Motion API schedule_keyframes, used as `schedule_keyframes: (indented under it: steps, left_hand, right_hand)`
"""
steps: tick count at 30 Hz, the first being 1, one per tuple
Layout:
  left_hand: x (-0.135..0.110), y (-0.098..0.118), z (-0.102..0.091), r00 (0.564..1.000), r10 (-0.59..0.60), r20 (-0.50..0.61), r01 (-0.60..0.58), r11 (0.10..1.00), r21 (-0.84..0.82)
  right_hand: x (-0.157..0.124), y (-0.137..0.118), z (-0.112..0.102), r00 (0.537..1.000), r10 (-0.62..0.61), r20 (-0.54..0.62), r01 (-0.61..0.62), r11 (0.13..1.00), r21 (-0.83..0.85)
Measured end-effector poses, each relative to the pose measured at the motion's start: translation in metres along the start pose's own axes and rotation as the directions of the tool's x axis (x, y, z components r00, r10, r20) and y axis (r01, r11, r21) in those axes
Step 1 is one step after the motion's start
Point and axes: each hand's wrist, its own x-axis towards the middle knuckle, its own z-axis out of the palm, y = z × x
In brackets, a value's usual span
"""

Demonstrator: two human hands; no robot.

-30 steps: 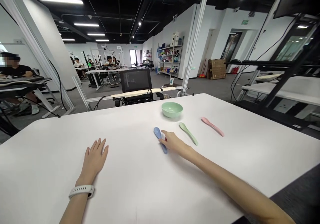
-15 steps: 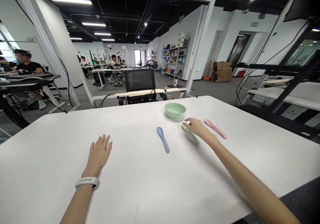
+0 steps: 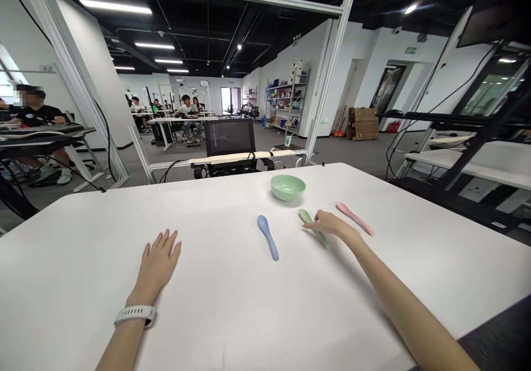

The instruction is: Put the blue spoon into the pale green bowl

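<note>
My right hand (image 3: pixel 329 224) hovers over the middle of a green spoon (image 3: pixel 306 216), with thumb and fingers apart on either side of the handle. It covers part of that handle, and whether it touches the spoon is unclear. The spoon lies slantwise on the white table, its bowl end pointing away from me. Beyond it stands a light green bowl (image 3: pixel 287 188). A blue spoon (image 3: pixel 268 237) rests to the left, and a pink spoon (image 3: pixel 355 218) to the right. My left hand (image 3: pixel 157 260) lies flat on the tabletop, fingers spread, holding nothing.
The white table (image 3: pixel 207 293) spans the foreground. A metal frame (image 3: pixel 327 83) rises past its far edge, with a black mesh chair (image 3: pixel 230 137) behind. Several people sit at other desks farther back. Shelves (image 3: pixel 286 103) stand along the wall.
My right hand has drawn back toward me, from the green spoon's bowl end to over its handle. The spoons and bowl keep their places; the view has tilted slightly.
</note>
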Motion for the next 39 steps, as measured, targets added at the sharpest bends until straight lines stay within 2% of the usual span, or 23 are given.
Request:
schedule_keyframes:
  steps: [13, 36, 39]
  left_hand:
    - [-0.001, 0.005, -0.005, 1.000, -0.015, 0.014, 0.015, 1.000, 0.023]
    - [-0.002, 0.005, -0.006, 1.000, -0.007, 0.023, 0.006, 1.000, 0.012]
    - [-0.002, 0.005, -0.006, 1.000, -0.004, 0.028, 0.004, 1.000, 0.004]
  right_hand:
    - [0.008, -0.001, 0.012, 1.000, -0.008, 0.003, 0.008, 1.000, 0.006]
    - [0.000, -0.001, 0.011, 1.000, 0.015, 0.026, -0.017, 0.998, 0.053]
    - [-0.009, -0.008, 0.010, 0.997, 0.041, -0.070, -0.039, 0.999, 0.018]
